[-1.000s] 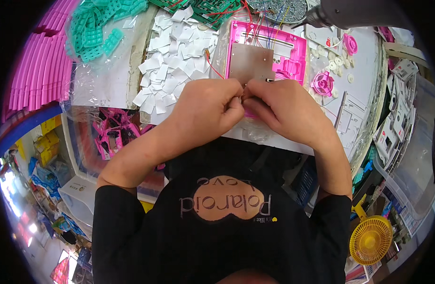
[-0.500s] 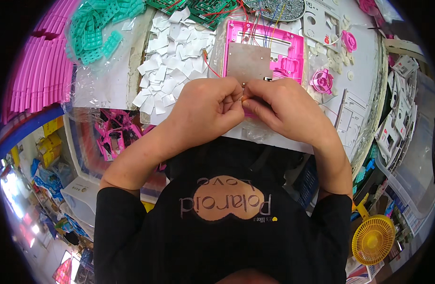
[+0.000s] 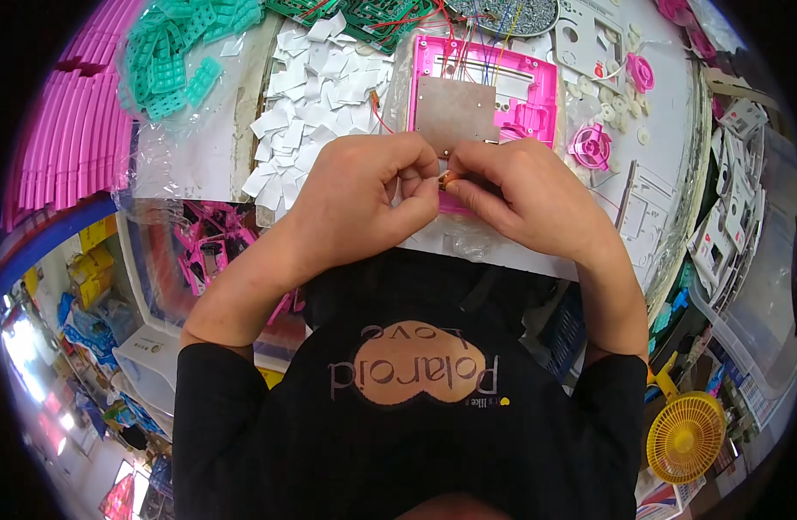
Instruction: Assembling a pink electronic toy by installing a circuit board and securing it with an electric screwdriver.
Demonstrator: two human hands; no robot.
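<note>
My left hand (image 3: 372,195) and my right hand (image 3: 511,192) are closed in pinches and almost meet at the near edge of a pink plastic housing (image 3: 547,100). A small gold-brown part (image 3: 444,179) shows at my right fingertips; its kind is too small to tell. Whatever my left fingers pinch is hidden. Just beyond my hands, a flat grey-brown plate (image 3: 455,108) lies over the housing, with red, blue and yellow wires (image 3: 494,43) running away from its far side. By my left knuckles, a thin red wire (image 3: 379,114) rises from behind the hand.
White paper pieces (image 3: 299,113) are heaped left of the housing. Beyond lie green circuit boards (image 3: 385,22) and a tray of small metal parts (image 3: 520,16). Teal keypads (image 3: 169,74) and stacked pink strips (image 3: 69,139) fill the left. Pink wheel-like parts (image 3: 591,147) lie to the right.
My left hand has drawn slightly left, widening the gap between my fingertips and exposing more of the small gold-brown part. My right hand stays nearly in place.
</note>
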